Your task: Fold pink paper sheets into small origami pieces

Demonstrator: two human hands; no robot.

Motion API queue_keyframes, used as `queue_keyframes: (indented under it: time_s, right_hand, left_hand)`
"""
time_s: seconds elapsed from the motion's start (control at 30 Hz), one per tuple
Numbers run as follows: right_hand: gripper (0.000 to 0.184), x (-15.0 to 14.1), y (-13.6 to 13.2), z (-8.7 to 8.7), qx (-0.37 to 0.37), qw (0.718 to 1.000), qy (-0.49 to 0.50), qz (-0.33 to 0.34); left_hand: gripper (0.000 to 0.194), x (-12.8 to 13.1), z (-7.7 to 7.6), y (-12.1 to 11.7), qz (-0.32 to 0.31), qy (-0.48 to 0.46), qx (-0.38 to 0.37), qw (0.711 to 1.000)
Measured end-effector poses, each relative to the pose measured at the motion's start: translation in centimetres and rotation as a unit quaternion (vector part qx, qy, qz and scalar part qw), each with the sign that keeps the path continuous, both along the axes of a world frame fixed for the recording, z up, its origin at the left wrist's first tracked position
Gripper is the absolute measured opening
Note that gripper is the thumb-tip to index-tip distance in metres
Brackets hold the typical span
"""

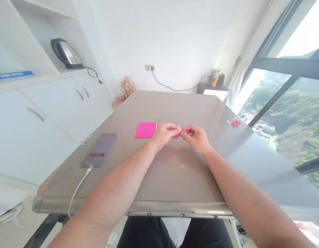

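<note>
Between my two hands, over the middle of the table, is a small piece of folded pink paper [179,128]. The fingers of my left hand [165,133] are closed on its left side, and a pointed tip sticks up between the hands. My right hand [197,137] pinches the right side of the same paper with thumb and fingertips. Just left of my left hand lies a stack of square paper [145,130] with a bright pink sheet on top; other colours peek out at its edges. Fingers cover most of the folded piece.
A blurred phone [99,151] with a white cable [78,187] lies on the table [159,172] at left. Near the window edge sits a small pink paper piece [236,122]. A kettle [67,55] stands on the left shelf; bottles [215,79] stand beyond the far right corner.
</note>
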State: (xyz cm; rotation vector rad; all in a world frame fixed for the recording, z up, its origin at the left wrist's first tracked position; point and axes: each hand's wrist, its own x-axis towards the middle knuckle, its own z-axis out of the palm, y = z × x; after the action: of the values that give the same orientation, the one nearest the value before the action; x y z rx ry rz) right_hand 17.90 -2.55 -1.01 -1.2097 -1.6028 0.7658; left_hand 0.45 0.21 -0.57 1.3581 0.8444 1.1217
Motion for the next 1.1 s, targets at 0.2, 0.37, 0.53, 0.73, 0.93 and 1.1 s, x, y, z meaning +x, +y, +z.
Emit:
queue_keyframes:
  time_s: [0.2, 0.37, 0.53, 0.73, 0.93, 1.1]
  right_hand:
    - [0.024, -0.1, 0.2, -0.1, 0.033, 0.999, -0.027, -0.018]
    - [0.019, -0.3, 0.1, 0.0, 0.039, 0.998, -0.031, -0.047]
    - [0.015, -0.5, 0.0, 0.2, 0.047, 0.997, -0.007, -0.062]
    - [0.011, -0.8, -0.1, 0.3, 0.053, 0.996, 0.01, -0.065]
    - [0.012, -1.0, -0.1, 0.4, 0.044, 0.996, 0.02, -0.073]
    - [0.012, -1.1, -0.1, 0.5, 0.036, 0.996, 0.021, -0.075]
  left_hand:
    - [0.028, 0.4, -0.1, -0.2, 0.006, 0.002, 0.032, 0.999]
    - [0.022, 0.8, -0.2, -0.1, 0.062, -0.026, 0.023, 0.997]
    - [0.021, 1.4, -0.2, -0.4, 0.075, -0.069, 0.015, 0.995]
    - [0.021, 1.9, 0.1, -0.9, 0.091, -0.112, -0.001, 0.99]
    - [0.019, 2.0, 0.0, -0.9, 0.082, -0.147, -0.012, 0.986]
    - [0.018, 2.0, -0.1, -0.9, 0.084, -0.161, -0.009, 0.983]
